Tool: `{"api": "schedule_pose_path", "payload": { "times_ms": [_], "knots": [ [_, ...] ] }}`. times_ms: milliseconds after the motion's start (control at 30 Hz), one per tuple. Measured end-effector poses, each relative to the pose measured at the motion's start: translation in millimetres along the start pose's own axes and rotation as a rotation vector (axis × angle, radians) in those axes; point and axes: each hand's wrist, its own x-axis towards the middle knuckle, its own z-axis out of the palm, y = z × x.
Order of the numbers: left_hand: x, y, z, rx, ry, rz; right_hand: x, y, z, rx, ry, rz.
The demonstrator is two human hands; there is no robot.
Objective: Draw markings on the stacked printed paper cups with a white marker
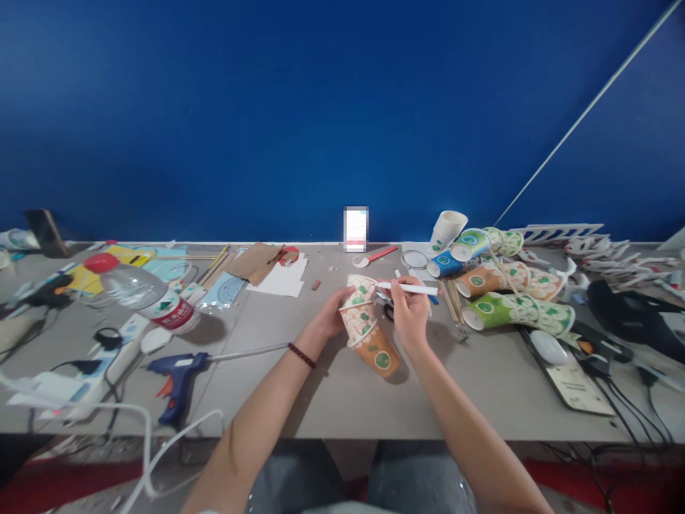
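My left hand is closed around a stack of patterned paper cups lying tilted on the grey table, with a thin wooden stick across the cups. My right hand grips a white pen-like tool held level above the cups' rim. A dark red bracelet sits on my left wrist.
A blue glue gun, a plastic water bottle and a power strip lie at the left. Paper, cardboard and a protractor are behind. Rows of stacked cups, wooden sticks, a white mouse and cables crowd the right. A blue wall stands behind.
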Motion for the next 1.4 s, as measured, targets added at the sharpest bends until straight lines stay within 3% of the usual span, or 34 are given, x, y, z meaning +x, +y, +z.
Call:
{"api": "schedule_pose_path", "payload": {
  "times_ms": [167, 467, 833, 1133, 1400],
  "knots": [
    [-3, 2, 0.9, -0.052, -0.018, -0.007, 1, -2, 1, 0.099, 0.036, 0.070],
    [-2, 4, 1.0, -0.098, 0.062, -0.026, 2, 2, 2, 0.185, -0.016, 0.094],
    [1, 2, 3.5, -0.078, -0.022, -0.047, 1, 3, 2, 0.109, -0.057, 0.071],
    [-3, 1, 9.8, -0.086, -0.003, -0.069, -3, -7, 2, -0.060, -0.073, -0.006],
    [0, -3, 2.1, -0.051, -0.023, -0.057, -5, -13, 4, -0.100, -0.056, -0.046]
  ]
}}
